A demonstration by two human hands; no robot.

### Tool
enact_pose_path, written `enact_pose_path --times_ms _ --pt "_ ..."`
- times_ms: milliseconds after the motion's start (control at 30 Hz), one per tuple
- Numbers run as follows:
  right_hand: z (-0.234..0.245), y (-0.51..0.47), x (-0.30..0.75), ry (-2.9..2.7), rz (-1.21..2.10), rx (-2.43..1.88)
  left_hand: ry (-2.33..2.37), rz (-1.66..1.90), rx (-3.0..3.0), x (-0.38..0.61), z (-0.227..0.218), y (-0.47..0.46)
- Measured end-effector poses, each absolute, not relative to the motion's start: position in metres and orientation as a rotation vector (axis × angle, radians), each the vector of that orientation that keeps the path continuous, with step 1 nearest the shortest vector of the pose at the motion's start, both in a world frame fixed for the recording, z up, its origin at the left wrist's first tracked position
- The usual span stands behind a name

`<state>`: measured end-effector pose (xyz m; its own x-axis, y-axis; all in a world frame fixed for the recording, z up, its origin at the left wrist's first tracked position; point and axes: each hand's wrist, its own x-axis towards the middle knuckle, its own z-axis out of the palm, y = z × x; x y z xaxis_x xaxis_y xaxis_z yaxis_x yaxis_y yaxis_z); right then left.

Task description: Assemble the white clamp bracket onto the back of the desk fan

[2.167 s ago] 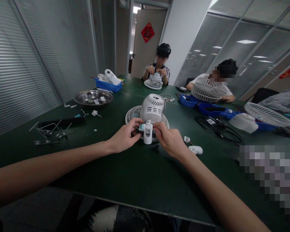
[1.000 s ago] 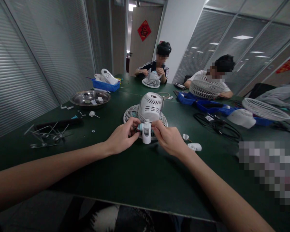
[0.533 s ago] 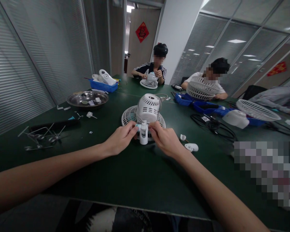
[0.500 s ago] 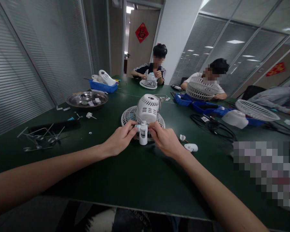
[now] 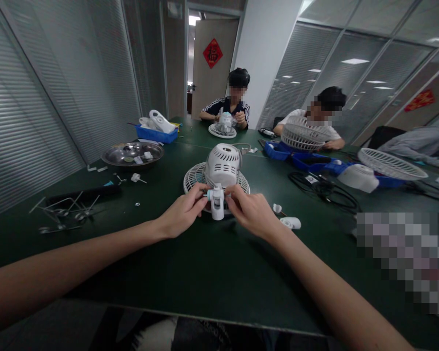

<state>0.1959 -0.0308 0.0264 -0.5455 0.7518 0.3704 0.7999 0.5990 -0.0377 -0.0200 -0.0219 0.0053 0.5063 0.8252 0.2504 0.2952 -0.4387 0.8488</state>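
A bowl (image 5: 111, 157) is holding small parts (image 5: 148, 155); a bin (image 5: 156, 136), white covers (image 5: 161, 122). Before the fan (image 5: 223, 168), the left hand (image 5: 181, 212) is pinching the knob (image 5: 209, 195) on the joint (image 5: 217, 210); the right hand (image 5: 251, 208) is reaching its other side, grip hidden, so I cannot tell.

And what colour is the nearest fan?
The fan is mostly white, clearest in the head view.

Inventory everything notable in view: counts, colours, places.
Slotted plastic motor housing: one, white, table centre
Round slatted plastic grilles: four-plus, white, centre, far, right
Cylindrical plastic joint: one, white, between hands
Round metal bowl: one, silver, left
Bent metal wires: several, silver, left
Rectangular plastic bins: several, blue, left and right
Cable bundle: one, black, right
Flat table: one, dark green, underneath
Co-workers: three, dark, white, grey sleeves, around table
Left hand: one, bare, joint's left
Right hand: one, bare, joint's right
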Motion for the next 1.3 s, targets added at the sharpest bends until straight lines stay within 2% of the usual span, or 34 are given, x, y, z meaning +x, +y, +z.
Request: enact_pose_path --times_ms 333,533,600,833,1100,1300 --pt "0.027 -0.031 0.193 -2.484 -0.23 -1.293 1.01 0.911 1.983 -0.019 0.007 -0.024" --pt "0.021 -0.03 0.192 -2.399 -0.299 -1.336 1.369 1.264 2.126 -0.027 0.003 -0.015" --pt "0.021 -0.031 0.193 -2.351 -0.289 -1.307 1.438 1.282 2.165 -0.028 -0.001 -0.009" --pt "0.029 -0.037 0.187 -2.399 -0.434 -0.98 1.47 1.099 2.154 -0.027 -0.006 -0.001" --pt "0.03 -0.041 0.181 -2.444 -0.452 -1.048 1.514 0.934 2.339 -0.034 -0.006 0.011" --pt "0.028 -0.045 0.176 -2.433 -0.465 -1.079 1.659 0.719 2.442 -0.045 0.036 0.057"
